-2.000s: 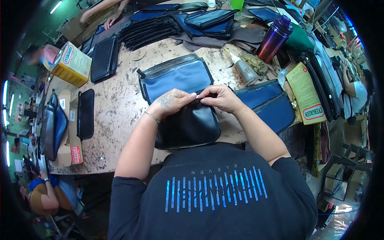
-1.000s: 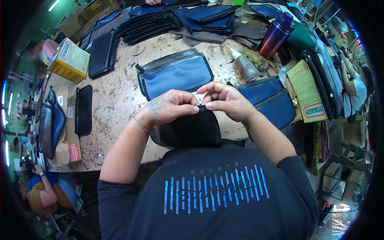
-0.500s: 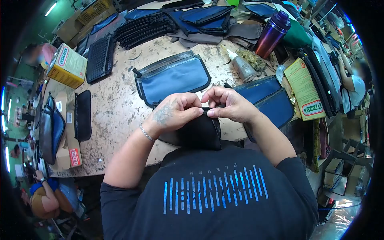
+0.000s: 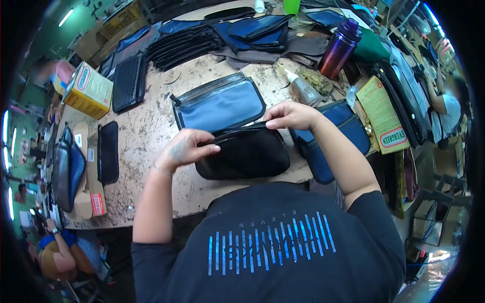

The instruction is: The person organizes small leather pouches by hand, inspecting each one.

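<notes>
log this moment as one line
left hand: pinches top edge of black leather pouch | right hand: pinches same edge | pouch: on worn wooden table, before blue fabric pouch

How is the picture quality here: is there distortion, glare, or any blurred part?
Head view: strong fisheye, so the table edge bows and the corners go black; bright tube lamps flare at the left rim; a soft sheen lies on the black pouch between the left hand and the right hand; centre sharp, faces at the edges blurred.
</notes>
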The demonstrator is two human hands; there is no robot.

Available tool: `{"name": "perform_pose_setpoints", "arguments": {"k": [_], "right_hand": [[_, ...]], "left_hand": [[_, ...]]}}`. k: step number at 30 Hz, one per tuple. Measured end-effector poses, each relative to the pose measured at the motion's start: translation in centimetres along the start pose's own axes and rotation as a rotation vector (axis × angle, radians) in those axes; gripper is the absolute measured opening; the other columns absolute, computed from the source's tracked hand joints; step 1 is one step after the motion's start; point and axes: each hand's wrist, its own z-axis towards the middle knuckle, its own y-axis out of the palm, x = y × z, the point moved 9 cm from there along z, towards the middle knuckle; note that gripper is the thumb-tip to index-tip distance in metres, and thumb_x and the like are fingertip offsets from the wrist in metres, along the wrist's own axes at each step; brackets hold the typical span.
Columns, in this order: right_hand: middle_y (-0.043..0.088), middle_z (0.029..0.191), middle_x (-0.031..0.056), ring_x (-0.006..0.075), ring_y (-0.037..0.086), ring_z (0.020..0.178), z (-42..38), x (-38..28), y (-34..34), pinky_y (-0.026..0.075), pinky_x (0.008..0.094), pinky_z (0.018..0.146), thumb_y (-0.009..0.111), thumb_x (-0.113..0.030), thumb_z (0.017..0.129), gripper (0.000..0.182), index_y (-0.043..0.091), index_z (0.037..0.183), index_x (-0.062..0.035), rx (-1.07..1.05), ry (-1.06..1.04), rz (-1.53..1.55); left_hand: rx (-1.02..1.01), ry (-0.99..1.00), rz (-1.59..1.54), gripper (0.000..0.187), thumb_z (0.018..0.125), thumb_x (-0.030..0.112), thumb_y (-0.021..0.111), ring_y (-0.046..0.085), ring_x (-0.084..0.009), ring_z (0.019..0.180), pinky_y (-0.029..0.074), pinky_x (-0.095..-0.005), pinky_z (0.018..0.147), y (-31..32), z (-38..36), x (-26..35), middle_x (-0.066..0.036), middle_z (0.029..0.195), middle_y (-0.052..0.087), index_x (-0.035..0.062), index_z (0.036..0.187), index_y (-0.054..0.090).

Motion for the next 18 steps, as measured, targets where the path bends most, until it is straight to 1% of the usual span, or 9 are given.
{"name": "perform_pose_setpoints", "arguments": {"k": [3,5,11,12,13,15,16,17,18], "right_hand": [[0.054,0.073,-0.0059,0.0019,0.043,0.067,1.7,1.8,1.1,0.037,0.0191,0.061,0.057,-0.02,0.083,0.018,0.061,0.086,-0.0021,-0.091,0.126,-0.071],[0.052,0.07,-0.0066,0.0019,0.042,0.065,2.0,0.7,2.1,0.036,0.0193,0.059,0.057,-0.02,0.083,0.018,0.061,0.083,-0.0026,-0.14,0.104,-0.087],[0.049,0.065,-0.007,0.003,0.041,0.062,3.0,0.5,2.5,0.036,0.0201,0.057,0.058,-0.021,0.083,0.018,0.059,0.077,-0.0039,-0.131,0.062,-0.213],[0.051,0.065,-0.0056,0.0044,0.043,0.062,3.2,0.6,2.5,0.037,0.0216,0.058,0.058,-0.023,0.082,0.019,0.059,0.078,-0.0042,-0.129,0.051,-0.244],[0.053,0.065,-0.0041,0.0058,0.044,0.063,3.2,0.7,2.4,0.038,0.0232,0.058,0.058,-0.024,0.082,0.02,0.059,0.079,-0.0045,-0.126,0.04,-0.274],[0.053,0.065,-0.0039,0.006,0.044,0.063,3.0,0.5,2.4,0.038,0.0236,0.058,0.057,-0.024,0.082,0.02,0.059,0.079,-0.0044,-0.114,0.012,-0.289],[0.052,0.065,-0.0037,0.0062,0.044,0.063,2.9,0.1,2.5,0.038,0.0239,0.058,0.057,-0.023,0.083,0.019,0.059,0.08,-0.0042,-0.11,-0.016,-0.311],[0.052,0.065,-0.0037,0.0062,0.044,0.063,2.9,0.0,2.7,0.038,0.0239,0.058,0.057,-0.023,0.083,0.019,0.059,0.08,-0.0042,-0.118,-0.014,-0.313],[0.052,0.065,-0.0036,0.0062,0.044,0.063,2.8,-0.2,2.8,0.038,0.0241,0.058,0.056,-0.022,0.083,0.019,0.059,0.08,-0.0039,-0.123,-0.026,-0.308]], "left_hand": [[0.159,-0.004,0.007,0.017,0.072,0.018,0.064,0.06,-0.0242,0.06,0.046,-0.0288,0.056,0.7,-1.6,0.5,-0.014,0.068,0.06,0.0024,0.08,0.063],[0.26,0.078,0.087,0.017,0.072,0.016,0.065,0.061,-0.0265,0.064,0.048,-0.0301,0.058,0.8,-2.6,1.1,-0.015,0.072,0.061,0.0042,0.085,0.064],[0.334,0.059,0.079,0.025,0.071,0.013,0.065,0.061,-0.0286,0.069,0.048,-0.031,0.063,1.6,-2.7,-1.5,-0.016,0.077,0.061,0.0085,0.096,0.063],[0.314,0.117,0.138,0.029,0.077,0.022,0.062,0.061,-0.017,0.07,0.046,-0.0249,0.063,1.7,-2.3,-1.2,-0.011,0.082,0.064,0.0112,0.105,0.061],[0.312,0.12,0.141,0.029,0.077,0.022,0.062,0.061,-0.017,0.07,0.046,-0.0249,0.063,1.1,-2.0,-1.4,-0.011,0.082,0.064,0.0112,0.105,0.061],[-0.014,-0.21,-0.174,0.034,0.084,0.036,0.051,0.056,-0.0127,0.073,0.043,-0.0234,0.067,2.4,-0.7,-4.3,-0.007,0.083,0.063,0.0142,0.109,0.059],[-0.071,-0.295,-0.211,0.041,0.087,0.045,0.042,0.051,-0.0102,0.075,0.041,-0.0227,0.069,2.2,0.0,-4.8,-0.003,0.081,0.059,0.0163,0.11,0.059],[-0.125,-0.379,-0.41,0.04,0.087,0.043,0.043,0.051,-0.0108,0.077,0.041,-0.0249,0.069,2.7,0.9,-4.5,-0.005,0.084,0.06,0.0126,0.108,0.06],[-0.167,-0.285,-0.373,0.038,0.086,0.04,0.046,0.051,-0.0098,0.075,0.041,-0.0243,0.068,3.3,2.3,-3.7,-0.003,0.082,0.06,0.0103,0.104,0.061]]}}
